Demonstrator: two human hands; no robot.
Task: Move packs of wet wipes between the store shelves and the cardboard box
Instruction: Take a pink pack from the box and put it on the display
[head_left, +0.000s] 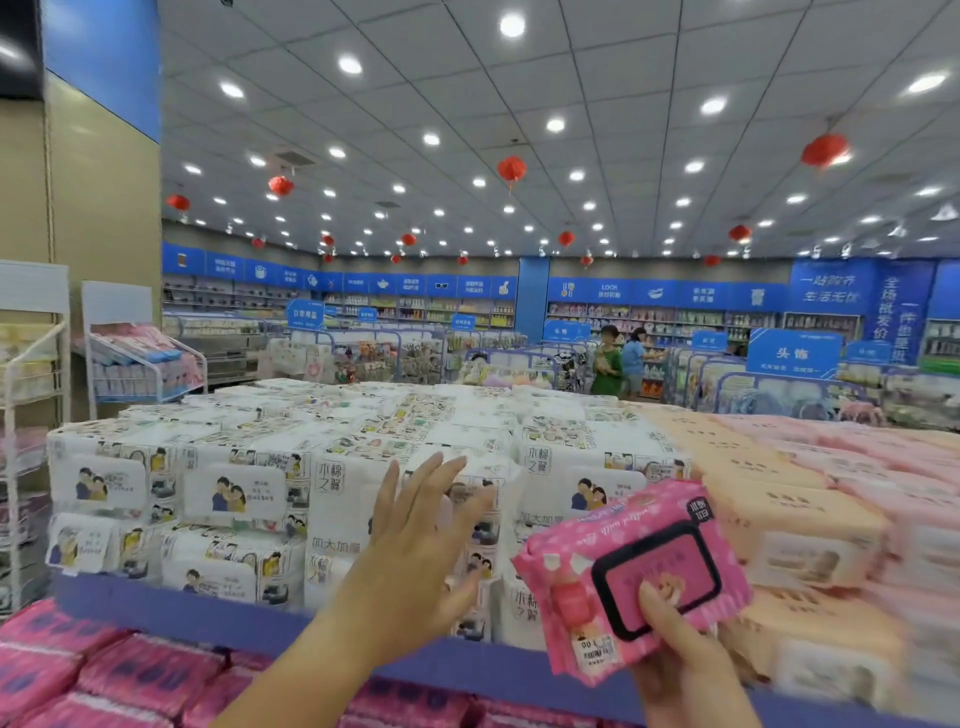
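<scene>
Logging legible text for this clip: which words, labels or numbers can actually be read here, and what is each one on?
"木棉之翼": white wipe packs on the shelf.
"加大加厚": same white packs, lower down.
"头饰": blue aisle sign.
"日常用品": blue aisle sign at left.
"LOOK": blue wall banner.
"一站购齐 生活无忧": blue wall panel, blurred, likely.
Pink pack in the right hand: label and price sticker too blurred.
Peach packs: unreadable.

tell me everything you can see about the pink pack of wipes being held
The pink pack of wipes is a soft plastic pouch, pink with small white marks, bearing a rounded flip lid outlined in black and a white label at its lower corner. It is tilted, lid facing the camera. The right hand grips it from below, thumb on the lid, in front of the stacked shelf packs.
</scene>
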